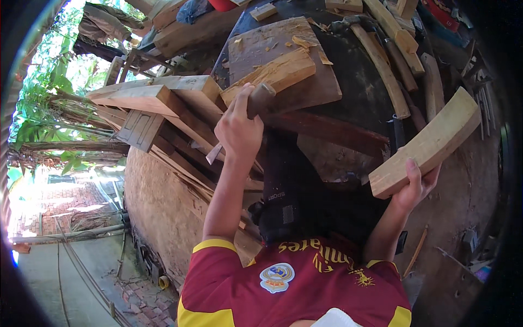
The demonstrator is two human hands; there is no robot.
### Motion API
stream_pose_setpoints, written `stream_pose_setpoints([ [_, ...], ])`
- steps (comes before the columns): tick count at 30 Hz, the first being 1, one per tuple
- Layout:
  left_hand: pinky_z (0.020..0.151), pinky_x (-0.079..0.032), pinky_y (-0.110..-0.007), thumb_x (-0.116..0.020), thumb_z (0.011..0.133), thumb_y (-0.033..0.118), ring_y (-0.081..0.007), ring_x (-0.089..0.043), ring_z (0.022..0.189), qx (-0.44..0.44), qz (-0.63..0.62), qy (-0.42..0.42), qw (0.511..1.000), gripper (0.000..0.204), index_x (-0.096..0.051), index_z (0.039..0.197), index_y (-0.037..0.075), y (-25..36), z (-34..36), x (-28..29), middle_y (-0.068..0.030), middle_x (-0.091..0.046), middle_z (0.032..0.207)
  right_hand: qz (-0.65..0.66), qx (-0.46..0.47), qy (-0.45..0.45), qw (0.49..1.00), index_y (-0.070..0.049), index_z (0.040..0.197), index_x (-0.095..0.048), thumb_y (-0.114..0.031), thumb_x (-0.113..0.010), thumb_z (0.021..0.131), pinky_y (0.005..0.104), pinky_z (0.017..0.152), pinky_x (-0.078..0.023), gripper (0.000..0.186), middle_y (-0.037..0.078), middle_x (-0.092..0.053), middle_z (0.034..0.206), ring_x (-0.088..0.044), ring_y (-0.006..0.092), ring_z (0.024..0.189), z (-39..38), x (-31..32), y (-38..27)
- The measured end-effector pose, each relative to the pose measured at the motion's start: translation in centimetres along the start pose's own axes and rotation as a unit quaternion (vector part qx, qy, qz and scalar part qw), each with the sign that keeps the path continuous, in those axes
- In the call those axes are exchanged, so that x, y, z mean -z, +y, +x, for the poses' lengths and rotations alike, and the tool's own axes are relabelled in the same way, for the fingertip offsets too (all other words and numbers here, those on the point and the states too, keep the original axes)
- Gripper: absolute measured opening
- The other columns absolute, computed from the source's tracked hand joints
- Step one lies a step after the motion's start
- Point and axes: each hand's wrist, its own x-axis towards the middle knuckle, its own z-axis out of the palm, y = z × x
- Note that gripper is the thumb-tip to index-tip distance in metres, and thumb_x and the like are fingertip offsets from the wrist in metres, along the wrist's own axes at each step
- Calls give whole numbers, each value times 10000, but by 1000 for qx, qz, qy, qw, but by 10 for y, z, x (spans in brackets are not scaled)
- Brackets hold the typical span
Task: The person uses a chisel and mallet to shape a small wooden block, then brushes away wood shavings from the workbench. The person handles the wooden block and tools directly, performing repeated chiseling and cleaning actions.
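My left hand [239, 131] is closed round the wooden handle of a chisel [261, 100]. The handle's butt shows above the fist, and the metal blade points down and left beside my wrist. Just beyond that hand, a rough-cut block of pale wood [286, 70] lies on a flat brown board [261, 41] with shavings around it. Off to the right, my right hand [415, 186] grips a thick, slightly curved pale wooden bar [427, 146] from below, thumb against its near side. The bar is held up, tilted, apart from the board.
A hammer-like tool with a long wooden handle [378, 71] lies on the dark work surface [351, 65] right of the board. More handled tools and wood pieces crowd the far right. Long timber beams [131, 95] are stacked at left, close to my left forearm.
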Motion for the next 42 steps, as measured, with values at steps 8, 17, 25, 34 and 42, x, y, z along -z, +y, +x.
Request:
stream_pose_setpoints([
  [8,772,-537,-383,-645,676,-40,-300,-674,941,-10,5,-9,1000,469,-615,1115,122,1,11,-3,-76,-682,1141,10,-24,-19,999,51,1298,-464,-116,-654,725,364,798,-520,627,173,-569,1094,-619,265,909,-9,-11,-10],
  [17,737,-535,-382,-630,613,-51,-302,-682,873,-69,-36,19,997,474,-653,1058,109,-8,6,-6,-96,-707,1035,22,-19,-18,999,49,1307,-457,-111,-642,716,371,792,-530,640,176,-565,1095,-630,276,912,-7,-4,2],
  [25,706,-527,-410,-622,630,-35,-314,-675,864,-50,-18,-2,999,487,-655,1088,128,-15,19,-6,-120,-701,927,20,-20,-33,999,56,1327,-432,-126,-641,709,369,797,-525,677,174,-547,1104,-611,273,930,-11,-14,-11],
  [34,677,-521,-432,-639,672,30,-367,-663,795,-9,26,-19,999,429,-651,1082,159,-19,21,1,-159,-680,844,44,-36,-36,998,64,1322,-435,-131,-653,705,366,786,-529,682,173,-555,1083,-617,270,905,-11,-9,-11],
  [42,716,-547,-419,-708,656,115,-331,-682,827,-119,-110,-109,981,404,-630,1052,114,50,30,25,-113,-703,866,31,-45,-35,998,68,1325,-432,-142,-646,718,359,771,-532,677,176,-565,1079,-622,265,898,-9,-13,-6],
])
